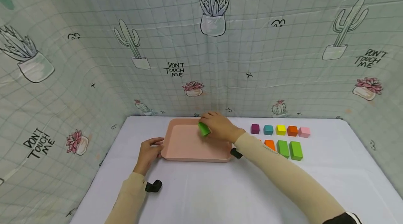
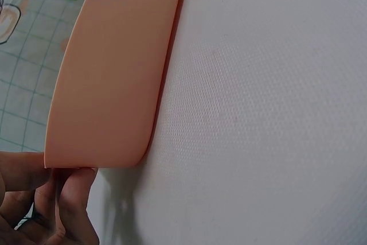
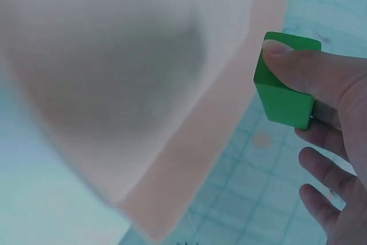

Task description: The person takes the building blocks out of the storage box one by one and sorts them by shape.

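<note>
A pink rectangular tray [image 1: 189,147] lies on the white table. At its left edge my left hand [image 1: 149,153] grips the rim; in the left wrist view the thumb and fingers [image 2: 77,202] meet the tray's end wall. My right hand [image 1: 220,127] pinches a green block [image 1: 203,129] above the back part of the tray. The right wrist view has this green block [image 3: 287,104] between thumb and fingers, held tilted and apart from the tray, with the other fingers loosely bent.
Right of the tray stands a back row of small cubes: purple [image 1: 255,129], teal [image 1: 268,130], yellow [image 1: 281,130], orange [image 1: 292,131] and pink [image 1: 304,132]. In front are an orange block [image 1: 270,144] and two green blocks [image 1: 296,150], partly behind my right sleeve [image 1: 277,168]. A patterned cloth [image 1: 239,52] hangs behind.
</note>
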The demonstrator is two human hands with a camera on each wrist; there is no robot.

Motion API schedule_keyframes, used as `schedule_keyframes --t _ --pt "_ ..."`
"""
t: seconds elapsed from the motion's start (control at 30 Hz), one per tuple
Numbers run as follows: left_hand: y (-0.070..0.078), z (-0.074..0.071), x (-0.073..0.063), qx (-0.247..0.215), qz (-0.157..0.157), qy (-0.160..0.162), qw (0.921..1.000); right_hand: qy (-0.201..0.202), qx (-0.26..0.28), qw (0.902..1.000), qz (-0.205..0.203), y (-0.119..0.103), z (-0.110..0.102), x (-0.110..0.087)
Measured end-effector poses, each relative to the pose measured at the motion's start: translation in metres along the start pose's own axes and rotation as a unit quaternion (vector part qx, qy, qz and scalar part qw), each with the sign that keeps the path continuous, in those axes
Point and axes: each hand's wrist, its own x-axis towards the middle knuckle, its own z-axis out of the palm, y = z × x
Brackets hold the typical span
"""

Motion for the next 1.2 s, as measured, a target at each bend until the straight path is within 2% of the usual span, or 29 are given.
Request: schedule_keyframes --t 0.1,0.27,0.53,0.87,1.2 --pt "-0.003 0.001 0.0 0.003 0.006 0.0 1.0 0.028 0.0 0.9995 0.012 0.006 -0.005 -0.014" --pt "-0.007 0.001 0.003 0.006 0.007 0.006 0.9999 0.046 0.008 0.998 0.043 0.018 -0.012 -0.036" --pt "-0.004 0.0 0.001 -0.003 0.01 0.0 0.9999 0.094 0.015 0.9935 0.063 0.033 -0.021 -0.078" --pt "-0.002 0.003 0.002 0.004 0.009 0.001 1.0 0.108 0.012 0.9848 0.136 0.055 -0.03 -0.134" --pt "-0.003 0.004 0.003 0.004 0.003 0.001 1.0 0.155 0.014 0.9749 0.159 0.076 -0.032 -0.189"
